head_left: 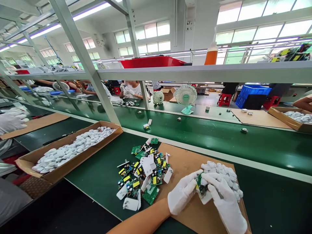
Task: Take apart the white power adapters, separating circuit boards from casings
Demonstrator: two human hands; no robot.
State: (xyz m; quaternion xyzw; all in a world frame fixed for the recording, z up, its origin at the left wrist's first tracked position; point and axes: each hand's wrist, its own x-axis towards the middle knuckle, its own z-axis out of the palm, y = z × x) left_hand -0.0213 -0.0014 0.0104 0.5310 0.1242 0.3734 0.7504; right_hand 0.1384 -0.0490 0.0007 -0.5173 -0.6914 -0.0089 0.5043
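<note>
My left hand (182,193), in a white glove, grips the left side of a green circuit board (201,185) with a white plate below it. My right hand (223,198), gloved too, has its fingers on the board's right side. Both hands are over a brown cardboard sheet (180,156). Just behind my right hand lies a heap of small white parts (220,170). Left of my left hand is a pile of circuit boards (151,194) with yellow components and white plates.
A cardboard tray (59,175) of white pieces stands at the left. Beyond the bench runs a green conveyor (219,130) with scattered boards. A metal shelf (195,74) crosses above; a mint fan (186,97) and other people are behind it.
</note>
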